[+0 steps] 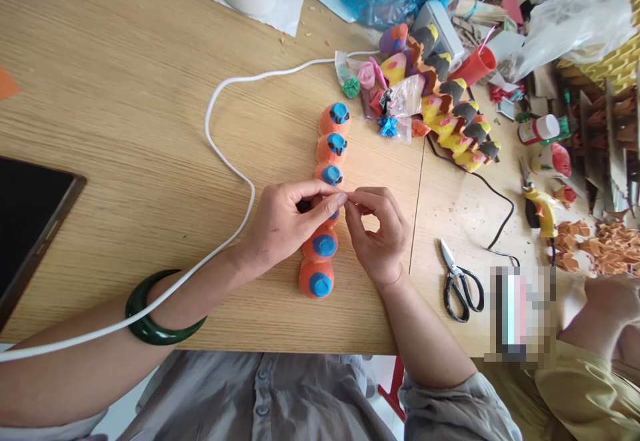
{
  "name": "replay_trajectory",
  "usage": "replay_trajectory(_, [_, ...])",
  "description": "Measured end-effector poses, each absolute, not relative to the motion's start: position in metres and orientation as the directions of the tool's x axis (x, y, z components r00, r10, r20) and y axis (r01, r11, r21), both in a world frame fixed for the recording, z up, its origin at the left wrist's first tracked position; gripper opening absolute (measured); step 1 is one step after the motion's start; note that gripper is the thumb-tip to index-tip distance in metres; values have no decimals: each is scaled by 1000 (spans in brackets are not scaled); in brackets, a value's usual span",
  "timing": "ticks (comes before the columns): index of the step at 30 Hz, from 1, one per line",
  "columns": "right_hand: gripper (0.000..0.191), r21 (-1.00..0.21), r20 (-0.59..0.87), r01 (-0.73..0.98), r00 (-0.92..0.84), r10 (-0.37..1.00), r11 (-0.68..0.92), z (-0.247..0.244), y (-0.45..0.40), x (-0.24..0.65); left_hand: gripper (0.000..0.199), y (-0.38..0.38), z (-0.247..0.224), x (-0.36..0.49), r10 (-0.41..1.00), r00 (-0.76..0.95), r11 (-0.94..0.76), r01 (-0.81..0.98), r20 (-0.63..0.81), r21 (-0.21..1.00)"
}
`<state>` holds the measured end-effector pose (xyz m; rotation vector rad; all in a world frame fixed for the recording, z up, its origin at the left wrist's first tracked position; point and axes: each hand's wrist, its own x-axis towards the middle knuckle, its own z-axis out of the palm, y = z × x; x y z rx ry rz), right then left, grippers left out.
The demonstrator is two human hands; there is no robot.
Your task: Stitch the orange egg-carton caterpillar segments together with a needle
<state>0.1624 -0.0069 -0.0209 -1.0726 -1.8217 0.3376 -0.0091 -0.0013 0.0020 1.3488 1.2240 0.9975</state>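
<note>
An orange strip of rounded bumps point(320, 248), like a cut piece of egg carton, lies on the wooden table, with a blue clay disc on each bump. Black marks sit on the discs at its far end. Over the middle of the strip, my left hand point(287, 224) and my right hand point(377, 231) meet fingertip to fingertip. Both are closed in a pinch, and whatever is between the fingers is too small to make out. My hands hide part of the strip beneath them.
White cable point(210, 111) crosses the table and my left forearm. Bagged coloured clay point(385, 98) and painted carton pieces point(450, 108) lie at the back right. Scissors point(460, 281) lie to the right, near another person's arm point(595, 301). A dark tablet point(30, 228) is at the left.
</note>
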Motion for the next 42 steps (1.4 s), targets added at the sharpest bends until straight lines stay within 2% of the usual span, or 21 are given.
replay_trajectory(4, [14,-666,570,491,-151,808,562,-20,-8,162,31,0,0,-9,991,125,37,143,-55,989])
replay_trajectory(12, [12,-764,503,430,-69,862,480,-21,-11,162,25,0,3,-7,987,60,148,6,-148,989])
replay_trajectory(20, [12,-742,524,440,-89,847,506,-19,-10,161,28,-1,-3,-7,981,75,185,-60,-181,981])
replay_trajectory(26, [11,-759,519,425,-62,853,493,-21,-11,160,33,0,-4,-5,960,95,278,-212,-264,937])
replay_trajectory(31, [8,-789,475,436,-16,880,434,-24,-11,160,30,1,-4,-5,960,84,279,-203,-268,938])
replay_trajectory(37, [9,-845,413,368,-12,911,388,-23,-11,159,33,-1,-5,-5,972,81,231,-174,-220,957])
replay_trajectory(42, [22,-974,146,179,20,989,140,-18,-8,157,38,-5,0,-8,996,67,54,97,-61,994])
